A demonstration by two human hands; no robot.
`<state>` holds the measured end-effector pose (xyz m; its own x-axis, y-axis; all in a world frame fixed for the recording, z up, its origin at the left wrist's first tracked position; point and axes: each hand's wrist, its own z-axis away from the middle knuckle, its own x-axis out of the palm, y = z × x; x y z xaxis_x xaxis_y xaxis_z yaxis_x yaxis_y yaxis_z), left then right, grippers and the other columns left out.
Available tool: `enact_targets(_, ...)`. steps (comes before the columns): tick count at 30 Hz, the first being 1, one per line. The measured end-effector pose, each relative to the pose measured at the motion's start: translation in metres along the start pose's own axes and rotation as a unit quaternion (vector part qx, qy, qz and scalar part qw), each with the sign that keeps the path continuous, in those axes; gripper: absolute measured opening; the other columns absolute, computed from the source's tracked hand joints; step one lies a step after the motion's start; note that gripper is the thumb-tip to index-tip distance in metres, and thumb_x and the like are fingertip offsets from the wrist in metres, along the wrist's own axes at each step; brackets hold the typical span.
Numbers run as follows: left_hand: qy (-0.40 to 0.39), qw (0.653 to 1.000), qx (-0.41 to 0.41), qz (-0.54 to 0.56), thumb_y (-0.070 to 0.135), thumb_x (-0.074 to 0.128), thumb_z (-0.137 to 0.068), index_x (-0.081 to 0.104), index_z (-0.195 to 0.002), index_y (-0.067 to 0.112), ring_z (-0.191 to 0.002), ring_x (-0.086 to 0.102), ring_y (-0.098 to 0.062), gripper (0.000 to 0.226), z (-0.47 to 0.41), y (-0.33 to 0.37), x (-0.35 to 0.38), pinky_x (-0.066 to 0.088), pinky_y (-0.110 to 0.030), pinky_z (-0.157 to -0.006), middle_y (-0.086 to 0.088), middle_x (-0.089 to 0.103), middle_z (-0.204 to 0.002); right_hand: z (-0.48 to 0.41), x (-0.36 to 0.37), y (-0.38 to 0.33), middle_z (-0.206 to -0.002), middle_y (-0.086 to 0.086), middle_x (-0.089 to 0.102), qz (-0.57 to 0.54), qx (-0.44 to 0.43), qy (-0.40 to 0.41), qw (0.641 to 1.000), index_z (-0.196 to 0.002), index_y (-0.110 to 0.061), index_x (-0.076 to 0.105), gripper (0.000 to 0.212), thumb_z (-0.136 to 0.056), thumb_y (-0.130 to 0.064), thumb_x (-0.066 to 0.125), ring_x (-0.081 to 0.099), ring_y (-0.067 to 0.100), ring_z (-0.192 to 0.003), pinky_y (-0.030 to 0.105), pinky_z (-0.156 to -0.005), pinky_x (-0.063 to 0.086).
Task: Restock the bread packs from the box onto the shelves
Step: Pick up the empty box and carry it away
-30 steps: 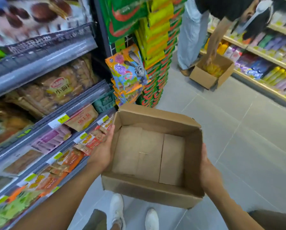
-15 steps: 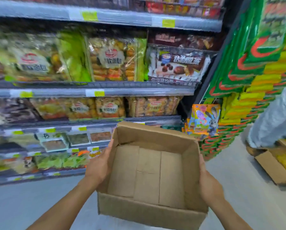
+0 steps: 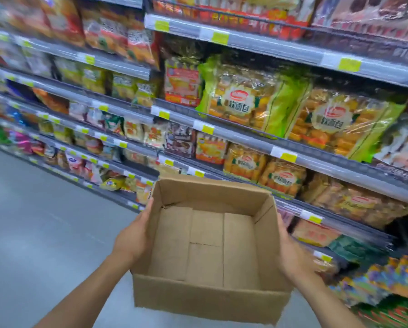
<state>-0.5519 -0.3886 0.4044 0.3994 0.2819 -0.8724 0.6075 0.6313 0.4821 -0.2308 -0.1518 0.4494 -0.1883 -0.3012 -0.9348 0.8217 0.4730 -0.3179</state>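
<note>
I hold an open brown cardboard box (image 3: 207,301) in front of me at waist height; only its bare flaps show inside. My left hand (image 3: 133,235) grips its left wall and my right hand (image 3: 291,252) presses its right wall. Bread packs with green edges (image 3: 252,100) stand on the shelf (image 3: 245,138) above and behind the box. Smaller orange bread packs (image 3: 282,177) sit one shelf lower, just past the box's far rim.
Long grey shelves of snack packs (image 3: 98,34) run off to the left along the aisle. Grey floor (image 3: 39,221) spreads at the left and below. A stack of colourful packs (image 3: 387,282) stands low at the right, close to my right arm.
My view has swung left from the aisle end to the bread shelves. The other person and the second box have left the view. Both hands keep their hold on the box.
</note>
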Motion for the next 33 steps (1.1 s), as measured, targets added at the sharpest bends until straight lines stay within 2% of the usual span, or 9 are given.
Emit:
enact_targets(2, 0.024, 0.999, -0.016, 0.015, 0.01, 0.041, -0.087, -0.018, -0.142, 0.067, -0.11, 0.064, -0.04, 0.099, 0.0, -0.043, -0.026, 0.052, -0.043, -0.084, -0.008, 0.056, -0.144, -0.014, 0.013, -0.05, -0.125, 0.013, 0.065, -0.016, -0.031, -0.017, 0.999, -0.133, -0.072, -0.028, 0.08, -0.099, -0.028, 0.03, 0.067, 0.034, -0.105, 0.045, -0.087, 0.046)
enact_targets(5, 0.051, 0.998, -0.045, 0.001, 0.016, 0.04, -0.089, -0.019, -0.144, 0.064, -0.109, 0.063, -0.041, 0.094, 0.002, -0.103, -0.063, 0.051, -0.044, -0.082, -0.009, 0.057, -0.14, -0.035, 0.034, -0.124, -0.105, 0.015, 0.07, 0.011, -0.064, -0.038, 0.997, -0.135, -0.064, -0.035, 0.1, -0.089, -0.011, 0.036, 0.069, 0.029, -0.087, 0.04, -0.075, 0.05)
enact_targets(9, 0.078, 0.992, -0.095, 0.001, 0.013, 0.041, -0.088, -0.017, -0.146, 0.062, -0.112, 0.063, -0.04, 0.096, 0.007, -0.181, -0.106, 0.049, -0.039, -0.08, -0.005, 0.054, -0.147, -0.053, 0.059, -0.219, -0.082, 0.001, 0.057, 0.026, -0.106, -0.052, 0.993, -0.137, -0.06, -0.036, 0.102, -0.09, -0.011, 0.04, 0.055, 0.019, -0.063, 0.034, -0.06, 0.039)
enact_targets(13, 0.11, 0.983, -0.145, 0.017, 0.014, 0.043, -0.083, -0.017, -0.142, 0.067, -0.116, 0.063, -0.037, 0.1, 0.017, -0.249, -0.142, 0.051, -0.039, -0.082, 0.005, 0.048, -0.153, -0.08, 0.09, -0.301, -0.087, 0.011, 0.068, 0.062, -0.15, -0.055, 0.985, -0.139, -0.058, -0.036, 0.105, -0.088, -0.004, 0.038, 0.061, 0.026, -0.061, 0.037, -0.053, 0.042)
enact_targets(19, 0.165, 0.965, -0.2, 0.042, 0.024, 0.043, -0.083, -0.021, -0.142, 0.066, -0.12, 0.061, -0.038, 0.096, 0.029, -0.322, -0.186, 0.052, -0.044, -0.087, 0.004, 0.041, -0.157, -0.114, 0.121, -0.424, -0.072, 0.004, 0.063, 0.12, -0.229, -0.063, 0.964, -0.146, -0.049, -0.031, 0.103, -0.09, 0.002, 0.039, 0.049, 0.017, -0.044, 0.029, -0.042, 0.03)
enact_targets(22, 0.196, 0.949, -0.243, 0.041, 0.026, 0.047, -0.088, -0.02, -0.141, 0.067, -0.113, 0.064, -0.041, 0.096, 0.026, -0.353, -0.205, 0.052, -0.044, -0.083, 0.004, 0.043, -0.157, -0.142, 0.143, -0.479, -0.071, 0.007, 0.065, 0.117, -0.265, -0.059, 0.955, -0.147, -0.05, -0.03, 0.109, -0.088, -0.001, 0.048, 0.056, 0.022, -0.046, 0.031, -0.041, 0.033)
enact_targets(26, 0.221, 0.93, -0.289, 0.051, 0.032, 0.046, -0.087, -0.015, -0.148, 0.058, -0.103, 0.066, -0.043, 0.09, 0.01, -0.4, -0.233, 0.046, -0.04, -0.077, -0.012, 0.059, -0.14, -0.182, 0.173, -0.562, -0.056, -0.006, 0.047, 0.073, -0.323, -0.085, 0.94, -0.143, -0.059, -0.029, 0.106, -0.088, -0.006, 0.044, 0.056, 0.024, -0.05, 0.032, -0.05, 0.039)
enact_targets(29, 0.225, 0.917, -0.324, 0.057, 0.036, 0.04, -0.08, -0.015, -0.149, 0.058, -0.101, 0.067, -0.042, 0.091, -0.006, -0.438, -0.256, 0.049, -0.043, -0.079, -0.011, 0.059, -0.14, -0.212, 0.191, -0.627, -0.059, -0.004, 0.058, 0.073, -0.358, -0.087, 0.927, -0.142, -0.06, -0.029, 0.104, -0.088, -0.008, 0.043, 0.059, 0.023, -0.052, 0.034, -0.052, 0.043)
enact_targets(33, 0.242, 0.901, -0.359, 0.032, 0.023, 0.046, -0.091, -0.013, -0.15, 0.057, -0.098, 0.067, -0.037, 0.09, -0.031, -0.485, -0.293, 0.045, -0.038, -0.075, -0.006, 0.056, -0.145, -0.253, 0.213, -0.715, -0.06, -0.003, 0.061, 0.085, -0.4, -0.106, 0.907, -0.142, -0.06, -0.029, 0.103, -0.093, -0.014, 0.049, 0.057, 0.018, -0.049, 0.033, -0.048, 0.044)
